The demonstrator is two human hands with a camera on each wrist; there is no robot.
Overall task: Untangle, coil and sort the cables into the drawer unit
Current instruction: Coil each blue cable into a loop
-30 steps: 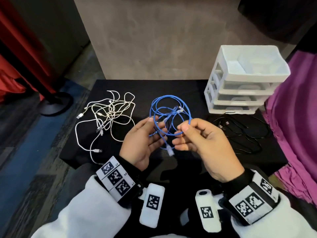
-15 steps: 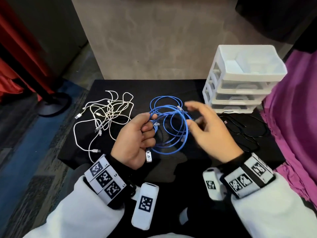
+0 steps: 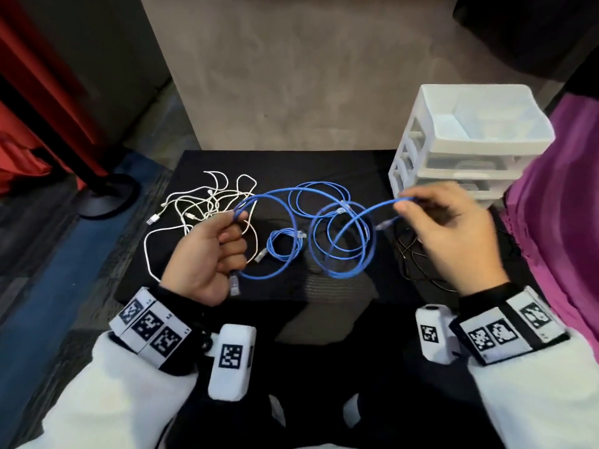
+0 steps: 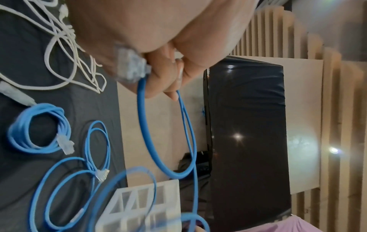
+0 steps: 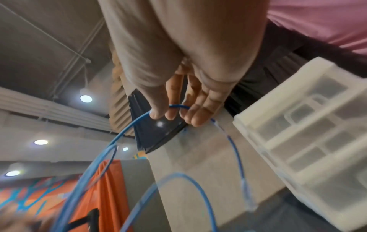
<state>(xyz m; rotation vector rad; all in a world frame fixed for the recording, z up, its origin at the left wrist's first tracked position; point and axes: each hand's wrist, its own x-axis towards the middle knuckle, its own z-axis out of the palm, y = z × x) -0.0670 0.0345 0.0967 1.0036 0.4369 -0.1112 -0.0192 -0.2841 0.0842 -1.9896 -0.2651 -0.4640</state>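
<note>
A long blue network cable (image 3: pixel 340 244) hangs in loops between my two hands above the black table (image 3: pixel 291 163). My left hand (image 3: pixel 214 251) grips one end in a fist, its clear plug (image 3: pixel 235 285) sticking out below; the left wrist view shows that plug (image 4: pixel 131 69) against the palm. My right hand (image 3: pixel 431 215) pinches the cable near its other end, whose plug (image 3: pixel 385 224) dangles just left of the fingers; the right wrist view shows the pinch on the cable (image 5: pixel 174 108). A small coiled blue cable (image 3: pixel 284 246) and another loose blue cable (image 3: pixel 319 197) lie on the table.
A tangle of white cables (image 3: pixel 201 209) lies at the left of the table, thin black cables (image 3: pixel 418 264) at the right under my right hand. The white drawer unit (image 3: pixel 466 140) stands at the back right. Purple cloth (image 3: pixel 557 205) hangs on the right.
My hands have moved apart, the right one out toward the drawer unit with one end pinched, so the blue cable's bunched loops are now drawn out between them.
</note>
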